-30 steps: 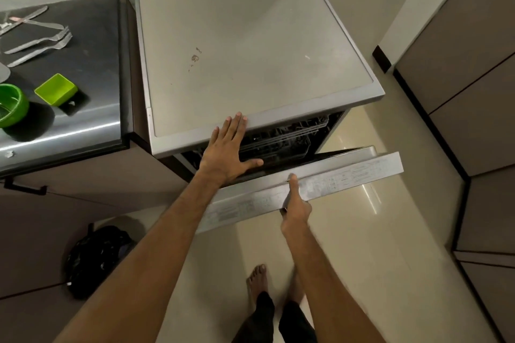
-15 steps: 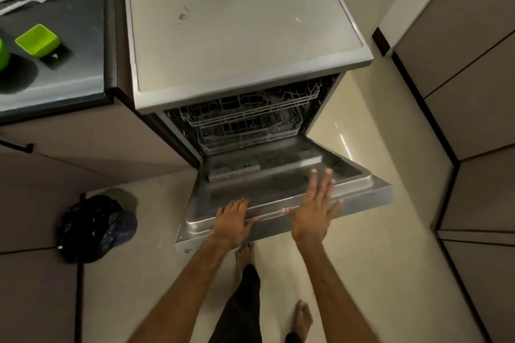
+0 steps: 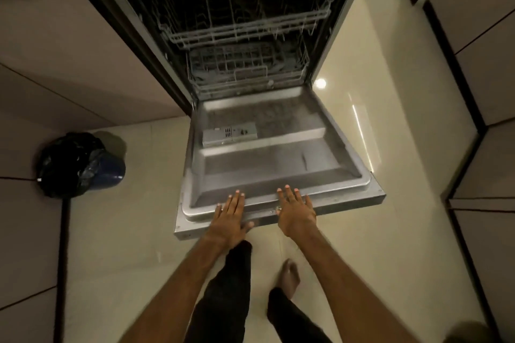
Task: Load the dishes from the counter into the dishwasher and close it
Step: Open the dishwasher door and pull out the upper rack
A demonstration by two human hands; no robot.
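Door point(image 3: 267, 167) of the dishwasher point(image 3: 328, 44) is seen fully open and flat. Its front edge is touched by the left hand point(image 3: 230, 216) and the right hand point(image 3: 296, 210), fingers held straight, nothing gripped.

- A pale, glossy tiled floor point(image 3: 376, 273) runs between brown cabinet fronts point(image 3: 69, 64) on either side, with a light mirrored in it as a bright spot beside the open dishwasher point(image 3: 334, 22).
- A blue bin point(image 3: 111, 170) lined with a crumpled black bag point(image 3: 69, 161) stands on the floor at the left, close against the cabinets and well apart from the dishwasher's lowered door point(image 3: 278, 170).
- A person's bare foot point(image 3: 289, 273) rests on the tiles near the door's front edge, beside a leg in dark trousers.
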